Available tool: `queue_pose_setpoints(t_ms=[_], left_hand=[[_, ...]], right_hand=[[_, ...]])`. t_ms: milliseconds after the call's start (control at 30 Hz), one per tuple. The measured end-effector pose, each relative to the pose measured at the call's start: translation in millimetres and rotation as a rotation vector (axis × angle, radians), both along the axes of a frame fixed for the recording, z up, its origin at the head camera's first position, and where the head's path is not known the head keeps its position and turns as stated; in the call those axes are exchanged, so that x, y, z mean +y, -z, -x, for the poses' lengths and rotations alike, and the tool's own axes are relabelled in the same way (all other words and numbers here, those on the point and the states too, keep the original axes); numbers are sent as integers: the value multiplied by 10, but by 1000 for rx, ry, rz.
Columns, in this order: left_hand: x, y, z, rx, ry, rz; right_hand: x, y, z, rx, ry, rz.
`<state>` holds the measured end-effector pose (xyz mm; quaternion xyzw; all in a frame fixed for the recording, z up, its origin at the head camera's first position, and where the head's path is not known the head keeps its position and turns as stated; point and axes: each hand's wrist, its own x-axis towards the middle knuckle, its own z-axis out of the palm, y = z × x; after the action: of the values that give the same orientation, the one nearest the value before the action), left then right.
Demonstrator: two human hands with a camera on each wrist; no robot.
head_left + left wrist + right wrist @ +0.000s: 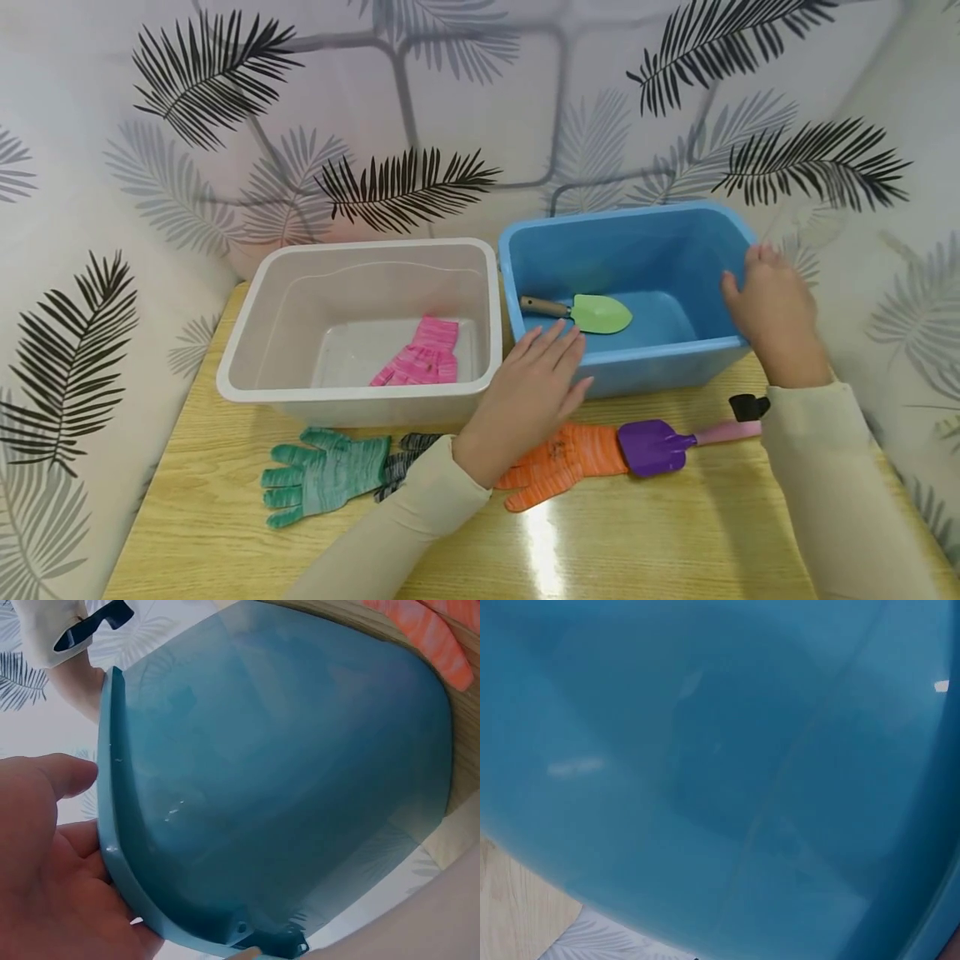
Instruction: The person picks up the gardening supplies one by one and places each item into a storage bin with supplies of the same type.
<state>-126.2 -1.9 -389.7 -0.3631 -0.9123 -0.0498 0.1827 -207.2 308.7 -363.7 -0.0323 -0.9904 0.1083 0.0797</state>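
We judged the step in hand to be steadying or shifting the blue plastic bin (660, 372). Our left hand (525, 392) lay at its eight o'clock rim, fingers nearly straight and unclosed. Our right hand (776, 308) was at three o'clock, thumb inside; its fingertips were poorly shown, so we could not tell how firmly it held. The green-bladed trowel (602, 314) lay inside, toward nine o'clock; the purple hand shovel (654, 447) lay outside, at six. Moving the bin, we thought, called for even support from both sides.
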Motion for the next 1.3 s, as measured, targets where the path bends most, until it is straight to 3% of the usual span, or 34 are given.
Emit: queue_pose_setpoints(t_ms=[667, 1300], left_hand=[[-96, -24, -94, 30, -4, -24], [-156, -8, -84, -46, 10, -76]], right_hand=[[-120, 32, -210, 94, 40, -14], [-216, 24, -320, 79, 109, -12]])
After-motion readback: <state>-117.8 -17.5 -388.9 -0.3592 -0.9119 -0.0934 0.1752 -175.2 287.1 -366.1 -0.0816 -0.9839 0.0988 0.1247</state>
